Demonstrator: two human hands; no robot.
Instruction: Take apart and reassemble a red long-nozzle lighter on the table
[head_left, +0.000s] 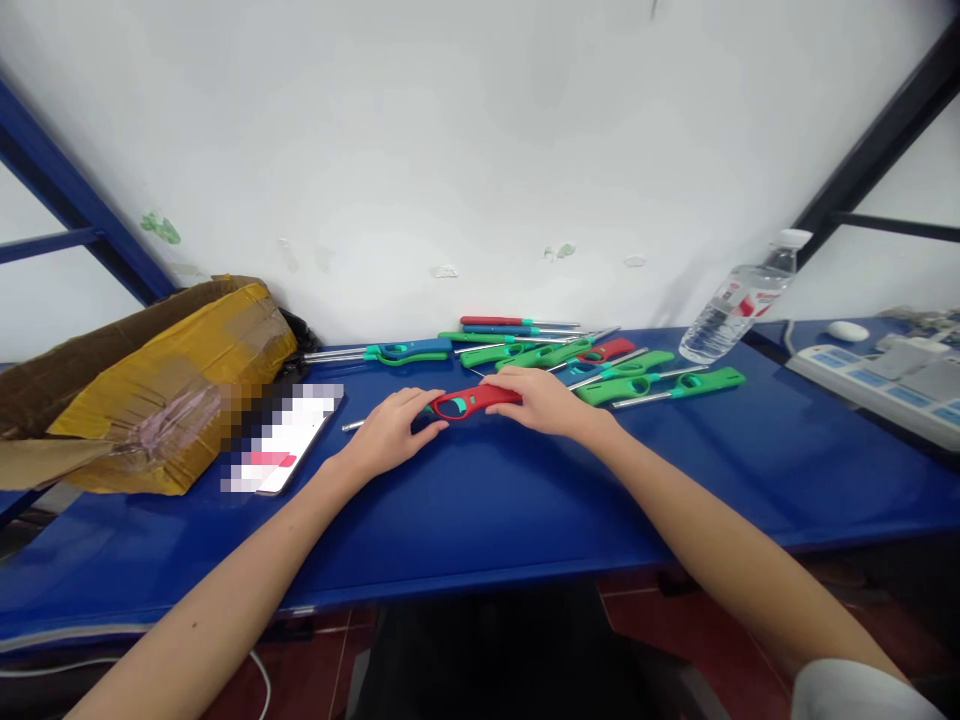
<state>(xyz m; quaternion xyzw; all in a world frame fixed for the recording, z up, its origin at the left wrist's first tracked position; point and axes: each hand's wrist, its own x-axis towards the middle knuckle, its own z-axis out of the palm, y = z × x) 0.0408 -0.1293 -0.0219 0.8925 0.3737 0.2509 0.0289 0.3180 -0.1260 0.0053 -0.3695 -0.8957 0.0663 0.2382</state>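
Note:
A red lighter [476, 400] with a long metal tube lies level between my two hands, low over the blue table [480, 520]. The fingers of my left hand [394, 430] close round its tube end, and the metal tip shows past them on the left. At the handle's right end, my right hand [536, 398] grips it between thumb and fingers. Behind my hands are several more long lighters: a blue and green one [412, 350] at the left, and a loose heap of green, blue and red ones [555, 352] towards the right.
On the left are an open cardboard box [180, 400] with yellow tape and a phone [300, 440]. A water bottle [739, 300] leans at the back right, beside a white power strip [885, 385] and a white mouse [847, 331]. The wall stands behind.

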